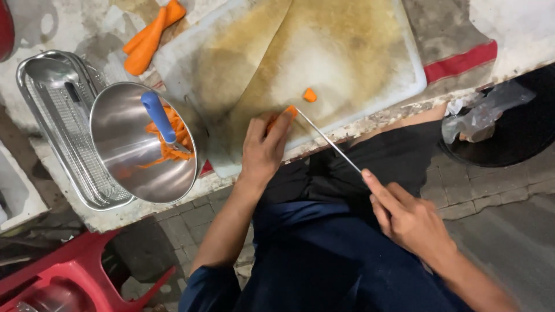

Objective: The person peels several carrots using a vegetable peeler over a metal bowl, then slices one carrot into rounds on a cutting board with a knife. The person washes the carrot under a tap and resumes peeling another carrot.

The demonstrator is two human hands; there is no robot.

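We counted two whole carrots [149, 36] lying together at the top of the table, and two small carrot pieces: one loose piece [310, 95] on the board and one piece [289, 111] under the fingertips. There was one cutting board [324, 52], one knife [326, 138], one steel bowl [130, 147] with one blue-handled tool [158, 117] in it, one wire basket [52, 115], and two hands, left hand [263, 147] and right hand [407, 216].

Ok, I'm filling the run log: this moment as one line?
left hand: pins carrot on cutting board | right hand: holds knife, blade at carrot | cut piece beside
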